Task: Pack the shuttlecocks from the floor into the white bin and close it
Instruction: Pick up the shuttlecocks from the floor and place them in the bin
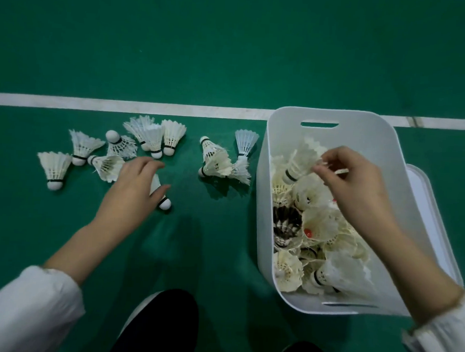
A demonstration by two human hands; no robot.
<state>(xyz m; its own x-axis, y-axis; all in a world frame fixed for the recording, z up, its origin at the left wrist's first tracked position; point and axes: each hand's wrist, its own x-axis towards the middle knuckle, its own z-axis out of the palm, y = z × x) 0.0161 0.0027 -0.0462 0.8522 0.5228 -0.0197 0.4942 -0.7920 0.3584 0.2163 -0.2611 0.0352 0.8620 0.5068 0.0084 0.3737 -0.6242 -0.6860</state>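
Green court flooring (232, 54) holds about a dozen loose shuttlecocks (54, 166), scattered in a ragged row just below a white boundary line (122, 106). The packing looks roughly half done.

The left hand (134, 181) is curled over one fallen shuttlecock (163, 200), gripping it between thumb and fingers, with its rounded cork tip poking out.

To the right stands the white bin (282, 135), smooth moulded plastic with rounded corners and a slot handle. It is heaped with frayed, yellowing feather skirts, and a dark-feathered shuttlecock (286, 224) sits among them.

Over that heap the right hand (349, 179) pinches the feathered edge of a raised shuttlecock (298, 163) at its fingertips, the other fingers bent.

A flat white lid (425, 183) lies at the far right, partly hidden by the bin. The floor has yet to be cleared and the bin closed.
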